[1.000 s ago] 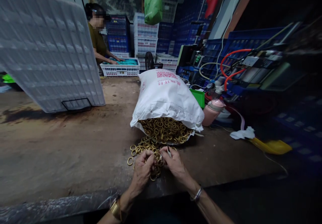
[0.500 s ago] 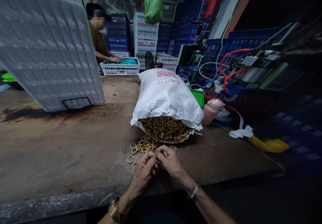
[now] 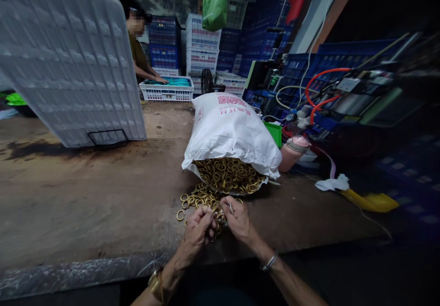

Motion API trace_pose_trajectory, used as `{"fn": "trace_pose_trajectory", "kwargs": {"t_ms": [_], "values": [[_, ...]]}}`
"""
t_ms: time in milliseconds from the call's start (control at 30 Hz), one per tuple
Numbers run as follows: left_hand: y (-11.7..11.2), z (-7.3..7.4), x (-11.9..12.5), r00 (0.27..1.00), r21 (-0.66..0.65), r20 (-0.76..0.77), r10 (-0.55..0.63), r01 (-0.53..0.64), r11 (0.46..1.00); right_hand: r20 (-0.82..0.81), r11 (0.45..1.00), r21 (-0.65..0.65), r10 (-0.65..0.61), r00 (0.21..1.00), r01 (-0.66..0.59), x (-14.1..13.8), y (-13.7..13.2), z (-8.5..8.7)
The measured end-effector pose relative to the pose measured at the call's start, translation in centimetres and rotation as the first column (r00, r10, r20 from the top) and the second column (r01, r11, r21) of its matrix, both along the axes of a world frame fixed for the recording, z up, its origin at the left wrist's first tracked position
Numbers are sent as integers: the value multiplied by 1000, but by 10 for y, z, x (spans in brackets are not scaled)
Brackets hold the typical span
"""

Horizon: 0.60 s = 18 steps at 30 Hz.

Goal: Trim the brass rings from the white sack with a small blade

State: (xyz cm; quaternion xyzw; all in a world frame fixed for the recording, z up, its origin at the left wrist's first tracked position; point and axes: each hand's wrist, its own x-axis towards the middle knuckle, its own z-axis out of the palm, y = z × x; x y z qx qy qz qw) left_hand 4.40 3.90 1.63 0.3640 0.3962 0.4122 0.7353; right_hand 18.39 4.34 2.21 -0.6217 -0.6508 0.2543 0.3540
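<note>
My left hand (image 3: 198,227) is closed in a pinch over the near edge of the ring pile; what its fingertips hold is too small to make out. Beside it, my right hand (image 3: 238,219) is closed around a thin, short metal tool (image 3: 231,208), whose kind I cannot tell. Brass-coloured rings (image 3: 202,197) lie loose on the table just beyond both hands, with one single ring (image 3: 180,215) off to the left. Behind them a white woven sack (image 3: 233,127) lies on its side, its mouth towards me and full of the same rings.
A pale ribbed plastic panel (image 3: 85,68) stands on the wooden table (image 3: 103,196) at left. To the right are a pink bottle (image 3: 294,152), a machine with orange hoses (image 3: 347,90) and a yellow strip (image 3: 373,201). Across the table a person (image 3: 139,54) reaches into a white crate (image 3: 167,94).
The view has shifted slightly. My right hand has moved a little away from my left, opening a small gap where rings show. The person across the table has moved a hand within the crate.
</note>
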Motion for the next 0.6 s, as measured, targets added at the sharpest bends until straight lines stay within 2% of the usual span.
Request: {"fn": "trace_pose_trajectory", "kwargs": {"t_ms": [100, 200, 500, 600], "values": [[2, 1, 0, 999, 7, -27, 28, -28, 1000, 209, 995, -12, 100, 973, -99, 0, -7, -4], [3, 0, 0, 1000, 43, -16, 24, -23, 999, 333, 987, -76, 159, 929, -142, -4, -12, -5], [5, -9, 2, 996, 186, -40, 73, -65, 980, 464, 981, -148, 182, 867, -126, -9, -10, 6], [4, -9, 1, 994, 194, -73, 82, -66, 979, 503, 977, -182, 188, 843, -109, -9, -9, 5]]}}
